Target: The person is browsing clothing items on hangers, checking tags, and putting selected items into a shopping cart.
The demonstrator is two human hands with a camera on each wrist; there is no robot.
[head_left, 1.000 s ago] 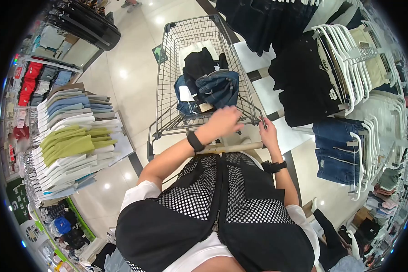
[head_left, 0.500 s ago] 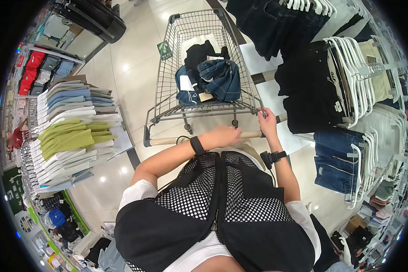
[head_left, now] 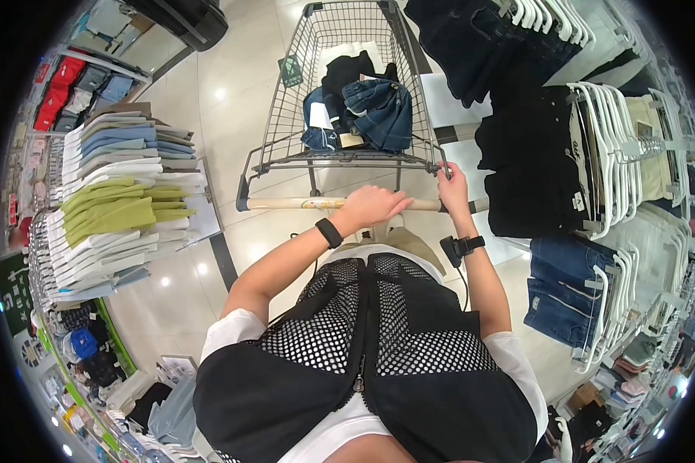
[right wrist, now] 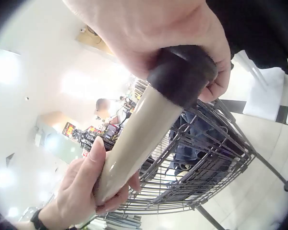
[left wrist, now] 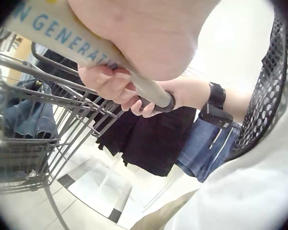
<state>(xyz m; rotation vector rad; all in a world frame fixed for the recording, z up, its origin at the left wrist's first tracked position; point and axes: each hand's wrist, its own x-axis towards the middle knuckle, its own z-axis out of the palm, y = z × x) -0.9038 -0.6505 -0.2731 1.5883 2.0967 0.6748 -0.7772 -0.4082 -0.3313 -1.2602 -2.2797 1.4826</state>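
We've got the cart (head_left: 346,163) at twelve o'clock, denim clothes (head_left: 390,116) bundled inside, its pale handle (head_left: 286,203) running across nearest us. The left forearm angles toward two o'clock, and we see the left hand (head_left: 374,207) curled round that handle, thumb opposite fingers. Near its three o'clock, the right hand (head_left: 453,189) wraps the dark end, its forearm pointing just short of twelve.

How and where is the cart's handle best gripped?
Probably round the bare stretch of the handle left of the left hand, palm down, from the side away from the wire basket: it is straight, runs crosswise, and a gap parts the two.
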